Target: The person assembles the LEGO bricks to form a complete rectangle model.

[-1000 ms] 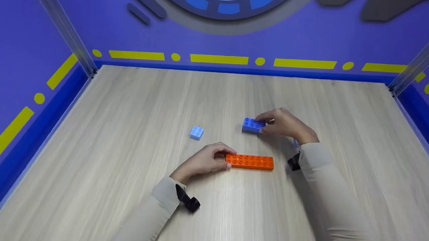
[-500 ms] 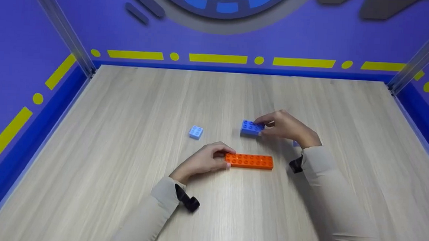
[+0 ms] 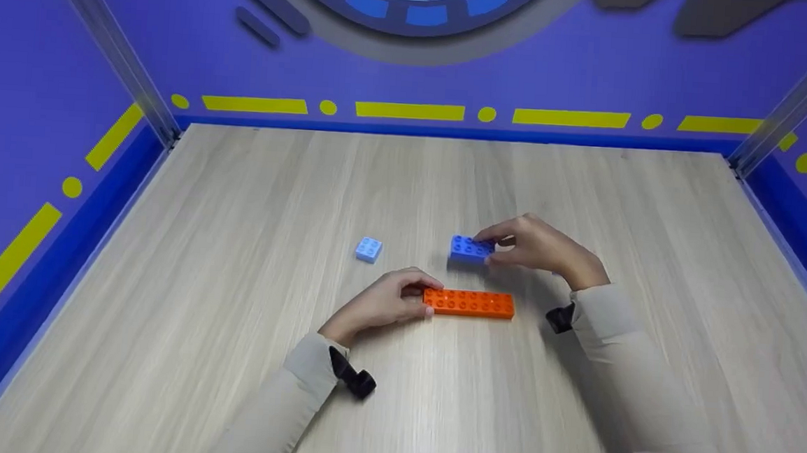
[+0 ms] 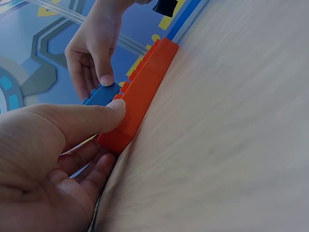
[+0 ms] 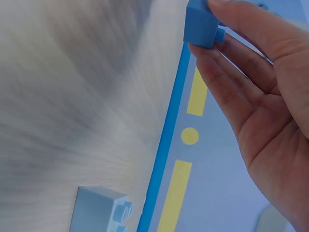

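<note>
My left hand (image 3: 386,299) pinches the left end of a long orange toy building brick (image 3: 470,303), which lies studs up on the table. Its thumb (image 4: 91,118) is on the near side face in the left wrist view. Farther back, my right hand (image 3: 542,247) holds a blue toy building brick (image 3: 471,248) between thumb and fingers, its studs facing up. That brick is raised off the table, with a shadow below it, behind the orange one. The fingers cover its right end.
A small light blue brick (image 3: 368,249) stands on the wooden table (image 3: 293,199) left of the blue one. Another light blue brick (image 5: 99,210) shows in the right wrist view, nearly hidden behind my right wrist in the head view. Purple panels (image 3: 419,80) border the table.
My right hand has moved toward me and slightly left with the blue brick, closer to the orange brick. The left hand and the orange brick have stayed in place.
</note>
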`<state>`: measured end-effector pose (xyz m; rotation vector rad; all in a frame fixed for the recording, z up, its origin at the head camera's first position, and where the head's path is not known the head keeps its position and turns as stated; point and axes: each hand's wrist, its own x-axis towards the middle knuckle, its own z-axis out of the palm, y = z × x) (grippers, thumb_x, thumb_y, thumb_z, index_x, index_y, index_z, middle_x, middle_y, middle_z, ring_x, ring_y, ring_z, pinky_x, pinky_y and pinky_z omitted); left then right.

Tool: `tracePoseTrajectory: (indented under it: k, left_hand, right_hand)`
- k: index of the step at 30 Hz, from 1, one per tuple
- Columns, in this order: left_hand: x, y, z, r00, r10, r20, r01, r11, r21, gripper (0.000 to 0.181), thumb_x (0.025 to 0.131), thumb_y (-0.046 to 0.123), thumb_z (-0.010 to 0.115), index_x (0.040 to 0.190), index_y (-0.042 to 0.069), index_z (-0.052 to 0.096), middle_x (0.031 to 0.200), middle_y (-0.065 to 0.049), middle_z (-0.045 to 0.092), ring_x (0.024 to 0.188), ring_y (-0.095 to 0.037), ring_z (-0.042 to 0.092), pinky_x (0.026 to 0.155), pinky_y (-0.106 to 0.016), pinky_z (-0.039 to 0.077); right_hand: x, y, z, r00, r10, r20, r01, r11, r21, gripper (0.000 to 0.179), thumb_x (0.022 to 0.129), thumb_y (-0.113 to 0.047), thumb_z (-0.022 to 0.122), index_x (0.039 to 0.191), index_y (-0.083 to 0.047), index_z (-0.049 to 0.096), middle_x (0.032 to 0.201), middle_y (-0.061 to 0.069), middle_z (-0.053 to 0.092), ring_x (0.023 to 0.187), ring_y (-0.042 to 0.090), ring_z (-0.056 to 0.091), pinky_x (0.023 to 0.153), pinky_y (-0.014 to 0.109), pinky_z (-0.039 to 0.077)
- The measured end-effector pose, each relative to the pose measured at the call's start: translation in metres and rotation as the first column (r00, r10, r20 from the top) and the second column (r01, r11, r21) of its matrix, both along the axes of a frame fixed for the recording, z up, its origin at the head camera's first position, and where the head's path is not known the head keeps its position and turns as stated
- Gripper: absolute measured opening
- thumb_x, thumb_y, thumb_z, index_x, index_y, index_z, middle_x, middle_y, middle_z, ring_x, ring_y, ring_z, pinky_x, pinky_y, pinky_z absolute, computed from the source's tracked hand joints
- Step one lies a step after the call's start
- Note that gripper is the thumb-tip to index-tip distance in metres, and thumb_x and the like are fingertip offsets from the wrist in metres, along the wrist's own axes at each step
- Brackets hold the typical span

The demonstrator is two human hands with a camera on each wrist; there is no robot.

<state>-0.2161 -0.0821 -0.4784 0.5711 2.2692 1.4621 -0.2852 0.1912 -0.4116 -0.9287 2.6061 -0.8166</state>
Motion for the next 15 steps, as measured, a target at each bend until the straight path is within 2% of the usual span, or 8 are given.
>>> tracePoseTrajectory:
  k: [9, 15]
  left_hand:
    - [0.001, 0.000, 0.001, 1.000, -0.003, 0.009, 0.003, 1.000, 0.001, 0.039, 0.084, 0.011, 0.072, 0.121, 0.016, 0.064, 0.126, -0.003, 0.058, 0.113, -0.017, 0.055, 0.099, -0.034, 0.045]
    - [0.001, -0.001, 0.001, 1.000, -0.009, 0.009, 0.009, 1.000, -0.006, 0.039, 0.085, 0.012, 0.071, 0.123, 0.017, 0.063, 0.129, -0.003, 0.057, 0.118, -0.018, 0.054, 0.102, -0.035, 0.044]
  right_hand:
    - [0.008, 0.001, 0.003, 0.998, 0.057, 0.001, -0.057, 0.998, 0.001, 0.037, 0.085, -0.014, 0.072, 0.121, -0.011, 0.068, 0.120, 0.009, 0.068, 0.106, 0.026, 0.067, 0.091, 0.044, 0.052]
    - [0.015, 0.002, 0.003, 0.998, 0.065, 0.000, -0.065, 0.998, 0.004, 0.036, 0.085, -0.015, 0.072, 0.121, -0.012, 0.068, 0.119, 0.007, 0.068, 0.106, 0.025, 0.067, 0.091, 0.042, 0.052]
